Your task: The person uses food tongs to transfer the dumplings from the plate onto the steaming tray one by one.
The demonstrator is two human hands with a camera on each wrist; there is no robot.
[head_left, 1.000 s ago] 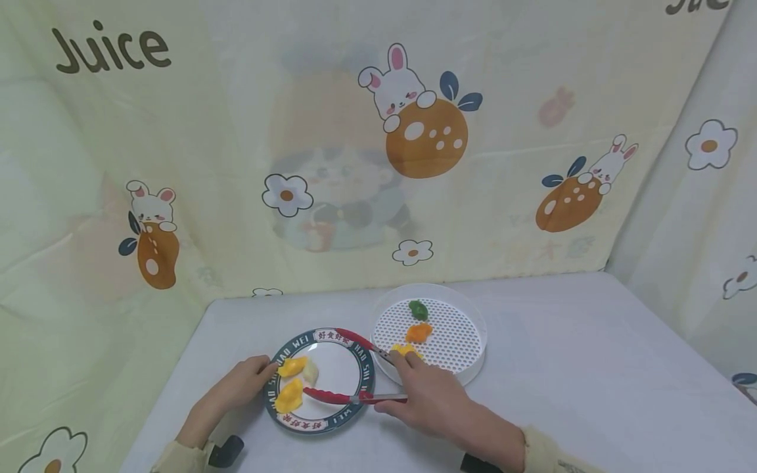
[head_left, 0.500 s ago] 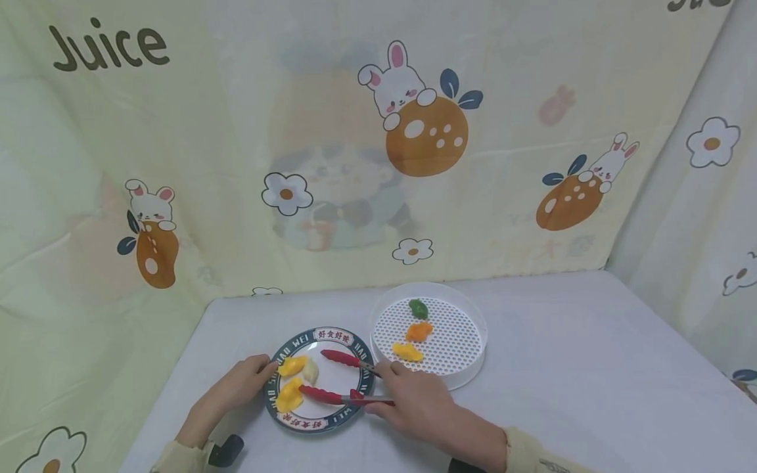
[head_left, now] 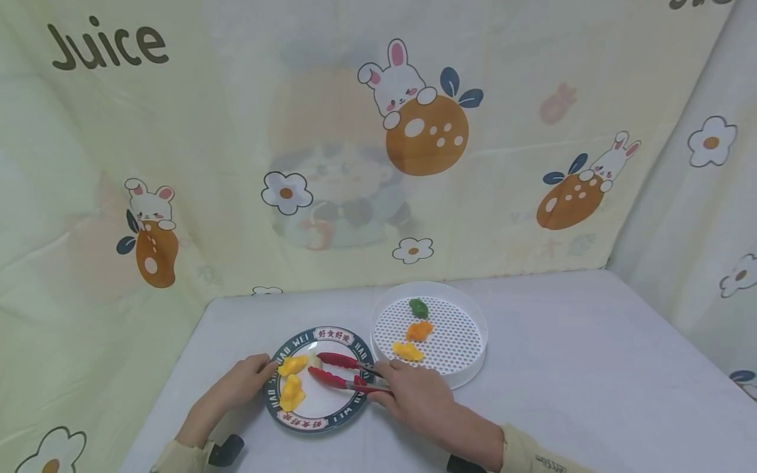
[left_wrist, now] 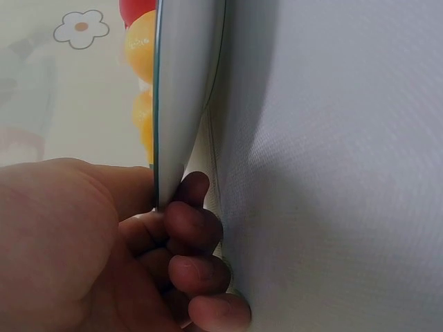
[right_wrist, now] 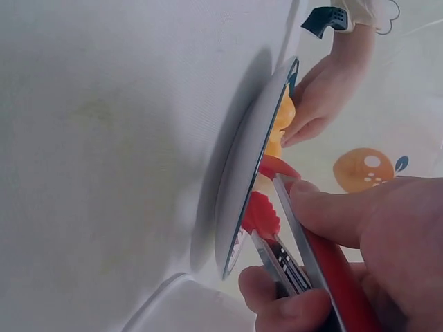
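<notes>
My left hand [head_left: 245,380] pinches the left rim of a white plate [head_left: 337,408] with a dark patterned border. In the left wrist view the thumb lies over the rim and the curled fingers [left_wrist: 197,225] sit under it. Two yellow pieces, one [head_left: 292,365] behind the other [head_left: 292,393], lie on the plate's left side. My right hand [head_left: 416,401] grips red-tipped metal tongs [head_left: 337,378], whose tips reach over the plate. A small pale piece [head_left: 313,360] is at the tips, partly hidden; I cannot tell whether it is clamped.
A round white perforated tray [head_left: 455,335] stands behind and right of the plate. In a row on it lie a green piece [head_left: 418,308], an orange piece [head_left: 419,330] and a yellow piece [head_left: 408,351]. A printed curtain [head_left: 331,263] hangs along the table's back edge.
The right hand has moved left from over the tray, baring the yellow piece there. The tongs' tips have come closer together, around the pale piece. The left hand stays on the rim.
</notes>
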